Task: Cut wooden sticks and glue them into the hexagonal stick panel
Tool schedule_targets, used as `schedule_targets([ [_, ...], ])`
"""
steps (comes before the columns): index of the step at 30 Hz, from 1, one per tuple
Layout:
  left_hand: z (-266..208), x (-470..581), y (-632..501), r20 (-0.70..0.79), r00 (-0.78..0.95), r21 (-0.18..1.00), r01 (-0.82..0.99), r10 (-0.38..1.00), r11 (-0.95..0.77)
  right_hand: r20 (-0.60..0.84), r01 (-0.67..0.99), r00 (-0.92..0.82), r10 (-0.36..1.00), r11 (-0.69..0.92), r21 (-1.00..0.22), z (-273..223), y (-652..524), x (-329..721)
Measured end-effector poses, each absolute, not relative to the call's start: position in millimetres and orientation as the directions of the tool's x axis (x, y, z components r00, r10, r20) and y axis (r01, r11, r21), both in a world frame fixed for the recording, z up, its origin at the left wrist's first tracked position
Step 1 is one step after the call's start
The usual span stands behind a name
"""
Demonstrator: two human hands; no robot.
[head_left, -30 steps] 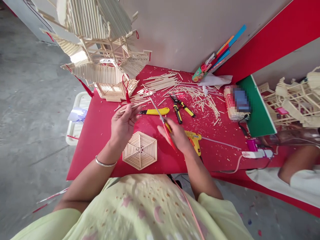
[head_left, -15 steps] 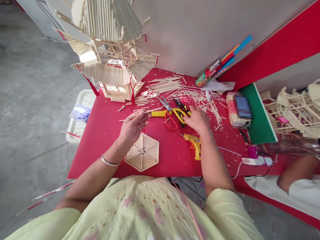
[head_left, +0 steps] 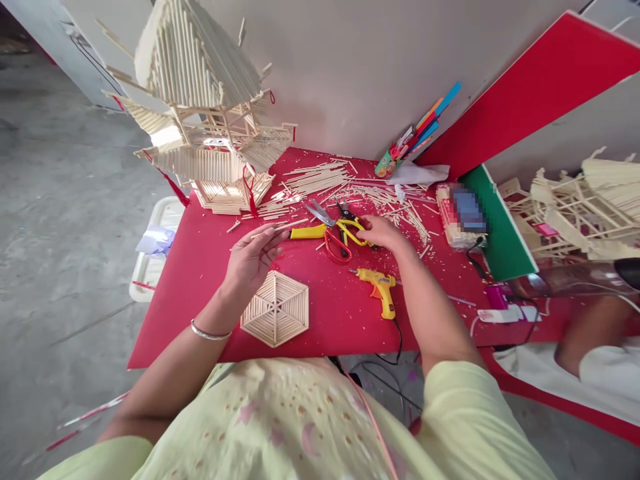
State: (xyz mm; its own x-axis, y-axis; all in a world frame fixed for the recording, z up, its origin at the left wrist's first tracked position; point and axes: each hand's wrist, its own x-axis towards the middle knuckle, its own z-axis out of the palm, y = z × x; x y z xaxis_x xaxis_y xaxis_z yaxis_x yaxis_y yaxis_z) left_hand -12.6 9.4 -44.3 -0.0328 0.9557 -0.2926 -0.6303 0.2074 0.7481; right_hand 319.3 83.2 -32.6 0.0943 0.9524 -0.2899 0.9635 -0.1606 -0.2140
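Note:
My left hand (head_left: 253, 260) pinches a thin wooden stick (head_left: 295, 223) between thumb and fingertips, above the red table. Just right of those fingertips lies a yellow-handled utility knife (head_left: 309, 232). My right hand (head_left: 383, 233) has its fingers curled at the yellow handles of the cutting pliers (head_left: 353, 225); part of the grip is hidden. Red-handled scissors (head_left: 336, 247) lie beside the pliers, blades apart. Below my left hand is a flat hexagonal panel of sticks (head_left: 276, 309). A yellow glue gun (head_left: 379, 287) rests below my right hand.
A tall stick pagoda (head_left: 200, 87) stands at the back left. Loose sticks (head_left: 317, 179) and scraps cover the table's rear. At right are a pen holder (head_left: 387, 163), a bundle of sticks (head_left: 447, 213), a green board (head_left: 500, 230) and a power strip (head_left: 500, 315). Another person's arm (head_left: 590, 330) shows.
The view has shifted, moving the table contents slightly left. My right hand has drawn closer around the pliers' handles. My left hand keeps the stick pinched.

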Motion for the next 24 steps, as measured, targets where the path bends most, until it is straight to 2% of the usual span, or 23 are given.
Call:
schedule_targets([
  [3, -45, -13, 10, -0.288, -0.033, 0.753, -0.625, 0.957, 0.206, -0.269, 0.952, 0.082, 0.960, -0.156, -0.265, -25, 75, 320],
  [5, -44, -9, 9, -0.274, -0.012, 0.760, -0.615, 0.962, 0.209, -0.125, 0.957, 0.056, 0.991, -0.089, -0.276, -15, 63, 308],
  [7, -42, -3, 8, -0.245, 0.013, 0.772, -0.603, 0.969, 0.203, 0.156, 0.952, -0.092, 0.983, 0.133, -0.274, -1, 48, 285],
  [9, -38, 3, 5, -0.208, 0.033, 0.781, -0.596, 0.978, 0.186, 0.280, 0.868, -0.352, 0.893, 0.423, -0.261, 13, 34, 256],
  [11, -34, 7, 3, -0.172, 0.051, 0.792, -0.586, 0.984, 0.168, 0.262, 0.781, -0.533, 0.804, 0.587, -0.212, 24, 25, 230],
  [13, -30, 4, 3, -0.124, 0.061, 0.846, -0.515, 0.990, 0.137, 0.185, 0.753, -0.614, 0.768, 0.639, -0.155, 29, 22, 213],
  [14, -29, 0, 4, -0.077, 0.055, 0.901, -0.424, 0.995, 0.093, 0.148, 0.751, -0.633, 0.760, 0.649, -0.121, 29, 22, 208],
  [16, -26, -12, 9, 0.091, 0.034, 0.989, -0.119, 0.995, -0.086, 0.100, 0.750, -0.652, 0.751, 0.659, -0.056, 27, 23, 206],
  [17, -25, -18, 12, 0.208, 0.048, 0.975, 0.074, 0.977, -0.211, 0.092, 0.750, -0.656, 0.749, 0.661, -0.031, 26, 24, 206],
  [19, -21, -29, 20, 0.401, 0.147, 0.829, 0.362, 0.904, -0.426, 0.087, 0.751, -0.658, 0.748, 0.660, -0.003, 24, 26, 207],
  [22, -15, -33, 27, 0.488, 0.362, 0.587, 0.537, 0.794, -0.606, 0.087, 0.747, -0.661, 0.745, 0.665, -0.018, 23, 26, 204],
  [24, -13, -29, 27, 0.482, 0.424, 0.511, 0.575, 0.766, -0.639, 0.093, 0.737, -0.668, 0.738, 0.674, -0.049, 22, 26, 200],
])
